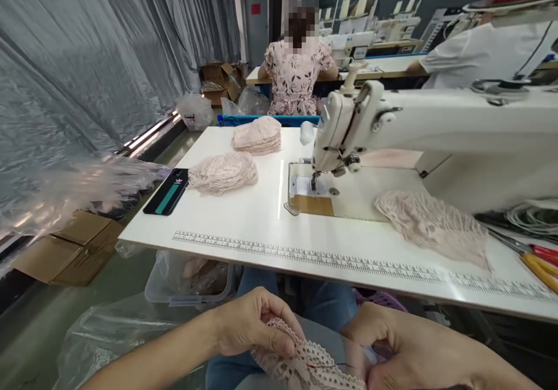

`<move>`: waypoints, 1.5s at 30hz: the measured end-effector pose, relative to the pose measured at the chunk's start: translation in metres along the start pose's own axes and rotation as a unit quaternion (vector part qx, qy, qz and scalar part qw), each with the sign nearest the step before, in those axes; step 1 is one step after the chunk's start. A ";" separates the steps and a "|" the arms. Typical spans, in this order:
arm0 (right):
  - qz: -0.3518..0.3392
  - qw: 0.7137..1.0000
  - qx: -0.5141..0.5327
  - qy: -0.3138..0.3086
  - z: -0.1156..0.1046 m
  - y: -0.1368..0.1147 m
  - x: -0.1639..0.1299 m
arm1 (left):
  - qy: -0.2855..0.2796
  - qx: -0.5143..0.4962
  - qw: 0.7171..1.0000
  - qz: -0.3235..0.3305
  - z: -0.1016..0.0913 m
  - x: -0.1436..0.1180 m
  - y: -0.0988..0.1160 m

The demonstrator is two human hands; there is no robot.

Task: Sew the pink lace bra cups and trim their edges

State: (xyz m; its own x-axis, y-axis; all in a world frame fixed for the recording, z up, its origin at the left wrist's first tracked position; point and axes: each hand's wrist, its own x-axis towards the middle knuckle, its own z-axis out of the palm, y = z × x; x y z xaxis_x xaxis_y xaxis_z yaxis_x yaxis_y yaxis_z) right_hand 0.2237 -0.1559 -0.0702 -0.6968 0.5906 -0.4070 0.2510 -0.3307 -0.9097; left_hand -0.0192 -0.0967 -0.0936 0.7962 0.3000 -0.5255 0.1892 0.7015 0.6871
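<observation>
Both hands were seen at the bottom centre of the frame, held low over the lap, below the front edge of the worktop (pixel 244 227). The left hand (pixel 250 323) was curled nearly closed, its thumb and fingertips pinched on the upper edge of a piece of pink lace (pixel 305 364). The right hand (pixel 392 343) was likewise closed, gripping the same lace at its right end, so that the fabric was stretched between the two; a thin dark thread could be made out across it. The lace appeared to be held close to the body so that fine work could be inspected.

Above, a white sewing machine (pixel 349 128) was set into the worktop at the centre right of the frame, its needle end facing left. To its right another lace piece (pixel 436 224) was laid within easy reach, with red- and yellow-handled tools (pixel 540 262) at the far right edge. Two stacks of lace pieces were placed at the upper centre left: a nearer stack (pixel 223 172) and a farther stack (pixel 257 135), apparently kept sorted apart. A phone (pixel 168 191) was laid at the left edge of the worktop. A printed ruler strip (pixel 305 255) ran along the front edge. In the background, a seated person in a floral top (pixel 295 76) was seen at another table.
</observation>
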 end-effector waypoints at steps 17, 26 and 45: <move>0.028 0.994 -0.025 0.100 0.046 0.040 0.017 | 0.031 0.082 0.996 -0.034 0.011 0.007 -0.038; 0.002 0.992 0.036 0.119 0.043 0.062 0.021 | 0.056 0.113 0.992 -0.028 0.005 0.014 -0.044; -0.157 0.858 -0.276 0.404 0.053 0.066 0.018 | 0.124 0.331 0.933 0.070 0.032 0.029 -0.036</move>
State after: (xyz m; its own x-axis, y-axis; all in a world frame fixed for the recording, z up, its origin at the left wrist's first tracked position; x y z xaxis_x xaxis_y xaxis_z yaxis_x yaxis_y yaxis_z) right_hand 0.1922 -0.2057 -0.1332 -0.1517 0.9778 0.1444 0.5711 0.2059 -0.7946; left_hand 0.0154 -0.1334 -0.1176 0.6981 0.5561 -0.4510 0.4717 0.1167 0.8740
